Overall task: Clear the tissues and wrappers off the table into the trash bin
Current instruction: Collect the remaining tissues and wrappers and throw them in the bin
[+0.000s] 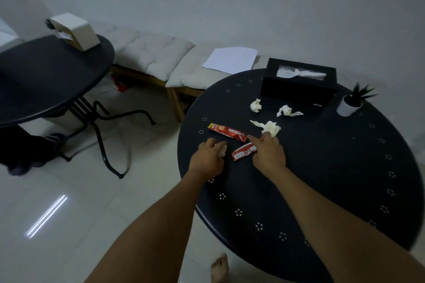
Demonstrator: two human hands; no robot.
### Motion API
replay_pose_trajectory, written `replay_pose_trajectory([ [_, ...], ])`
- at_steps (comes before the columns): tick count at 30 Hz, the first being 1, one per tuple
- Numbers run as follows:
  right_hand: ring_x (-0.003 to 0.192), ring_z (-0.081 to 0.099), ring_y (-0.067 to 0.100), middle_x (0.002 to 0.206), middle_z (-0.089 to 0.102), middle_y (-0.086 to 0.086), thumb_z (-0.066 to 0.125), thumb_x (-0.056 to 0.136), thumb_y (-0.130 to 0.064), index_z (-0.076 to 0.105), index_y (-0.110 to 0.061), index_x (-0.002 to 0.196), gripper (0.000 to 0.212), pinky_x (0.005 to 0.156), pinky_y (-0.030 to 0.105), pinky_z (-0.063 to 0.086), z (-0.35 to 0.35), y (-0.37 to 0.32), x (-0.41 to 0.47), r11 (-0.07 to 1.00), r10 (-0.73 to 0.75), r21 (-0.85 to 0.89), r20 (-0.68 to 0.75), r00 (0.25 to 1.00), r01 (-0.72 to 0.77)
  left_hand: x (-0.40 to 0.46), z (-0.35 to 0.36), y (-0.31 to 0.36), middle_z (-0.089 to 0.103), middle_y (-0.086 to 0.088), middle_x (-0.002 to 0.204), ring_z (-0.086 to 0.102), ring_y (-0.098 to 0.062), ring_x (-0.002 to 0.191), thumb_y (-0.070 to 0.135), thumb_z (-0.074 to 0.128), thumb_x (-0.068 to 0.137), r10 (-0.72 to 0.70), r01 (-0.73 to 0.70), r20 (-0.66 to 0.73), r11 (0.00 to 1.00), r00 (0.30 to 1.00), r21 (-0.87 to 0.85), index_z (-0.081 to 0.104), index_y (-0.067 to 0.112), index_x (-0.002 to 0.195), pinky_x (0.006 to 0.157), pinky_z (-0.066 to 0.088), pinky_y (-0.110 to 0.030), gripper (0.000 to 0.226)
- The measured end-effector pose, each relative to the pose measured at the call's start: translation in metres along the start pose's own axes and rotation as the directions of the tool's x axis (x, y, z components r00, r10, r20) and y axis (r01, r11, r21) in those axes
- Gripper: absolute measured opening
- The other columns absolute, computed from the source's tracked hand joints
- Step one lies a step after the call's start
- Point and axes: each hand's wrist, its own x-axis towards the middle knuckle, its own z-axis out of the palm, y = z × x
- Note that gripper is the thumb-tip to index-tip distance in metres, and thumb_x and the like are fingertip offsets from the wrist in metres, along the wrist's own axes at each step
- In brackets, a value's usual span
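A dim, pale-tiled room with bare white walls; at lower right of the frame stands a round black perforated surface [322,179] carrying the litter. The left hand [208,156], at centre frame near the surface's left rim, is curled around a crumpled tissue [222,150] that shows white past its fingertips. The right hand [269,154] is loosely open, holding nothing, its fingers spread over the small red wrapper [244,151] and touching the nearest tissue wad [270,127]. The long red Nescafe sachet [228,132] lies just above the hands; two more tissue balls [256,105] [287,111] sit nearer the black tissue box [299,85], with a small potted plant [350,103] at right.

No trash bin can be identified with any certainty, so carrying a loose handful any distance risks dropping pieces on the floor; a hurried sweep could also push a wrapper off the near rim, or knock the plant over.

A second dark round table [46,80] fills the upper left, a cushioned bench [156,53] behind.
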Motion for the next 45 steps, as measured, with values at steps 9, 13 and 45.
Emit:
replay_pose_trajectory([
  [9, 0.123, 0.044, 0.026, 0.135, 0.046, 0.007, 0.056, 0.088, -0.02, 0.05, -0.028, 0.133, 0.046, 0.101, 0.039, 0.037, 0.009, 0.0, 0.001, 0.994, 0.016, -0.108, -0.046, 0.999, -0.021, 0.007, 0.003, -0.004, 0.047, -0.004, 0.126, 0.049, -0.023, 0.112, 0.017, 0.057, 0.086, -0.001, 0.001, -0.004, 1.0, 1.0, 0.023, 0.044, 0.026, 0.132, 0.085, 0.049, -0.034, 0.049],
  [13, 0.121, 0.046, 0.026, 0.135, 0.047, 0.007, 0.057, 0.088, -0.024, 0.048, -0.028, 0.134, 0.047, 0.1, 0.04, 0.038, -0.001, 0.013, -0.016, 0.991, 0.035, -0.123, -0.076, 0.997, -0.045, 0.004, 0.001, 0.01, 0.048, -0.005, 0.124, 0.051, -0.023, 0.11, 0.018, 0.056, 0.086, 0.017, -0.016, -0.011, 0.999, 1.0, 0.038, 0.045, 0.025, 0.13, 0.085, 0.05, -0.035, 0.046],
  [45, 0.119, 0.045, 0.037, 0.123, 0.058, 0.014, 0.043, 0.093, -0.026, 0.056, -0.006, 0.12, 0.036, 0.1, 0.046, 0.038, 0.105, 0.316, -0.429, 0.135, 0.945, 0.3, 0.247, 0.214, -0.944, -0.178, 0.318, 0.364, 0.058, -0.018, 0.11, 0.057, -0.036, 0.099, 0.019, 0.052, 0.085, 0.591, -0.633, 0.478, 0.769, 0.649, -0.092, 0.053, 0.007, 0.112, 0.079, 0.048, -0.039, 0.029],
])
